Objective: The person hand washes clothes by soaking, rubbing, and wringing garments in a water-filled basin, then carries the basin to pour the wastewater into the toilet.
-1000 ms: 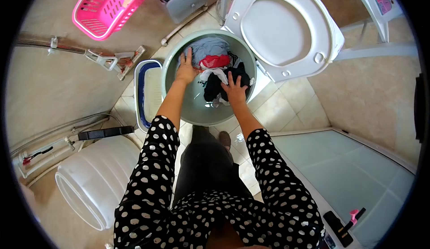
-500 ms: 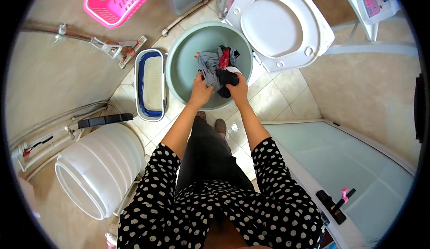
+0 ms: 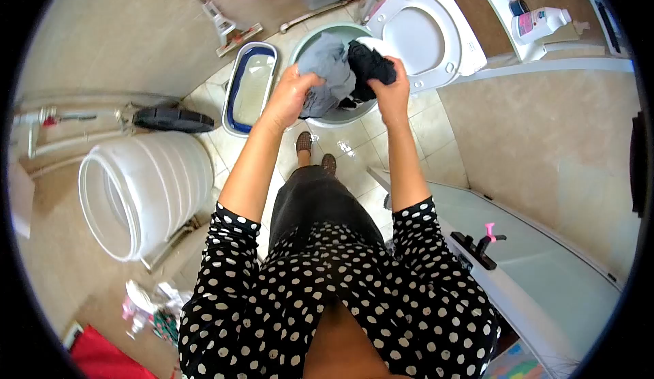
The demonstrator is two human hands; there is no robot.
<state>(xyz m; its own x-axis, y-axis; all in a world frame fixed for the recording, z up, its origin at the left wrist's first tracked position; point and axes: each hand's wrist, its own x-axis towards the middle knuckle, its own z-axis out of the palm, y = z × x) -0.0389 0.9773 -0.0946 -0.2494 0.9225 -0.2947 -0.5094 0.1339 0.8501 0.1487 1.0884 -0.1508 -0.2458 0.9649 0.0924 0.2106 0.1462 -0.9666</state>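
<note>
My left hand is closed around a bunched grey cloth garment. My right hand grips a crumpled black garment. The two garments touch side by side, raised over a pale green round basin on the floor. They hide most of the basin's inside. A small dark bit of cloth shows under them, and something white sits behind the black garment.
Left of the basin stands a white and blue mop bucket. A toilet with its seat down is at the right. A large translucent barrel lies at left. A bottle stands on a shelf, and a glass door is at right.
Both hands have lifted the grey and black garments up from inside the basin toward me. The red cloth seen before is now out of sight. My view has shifted.
</note>
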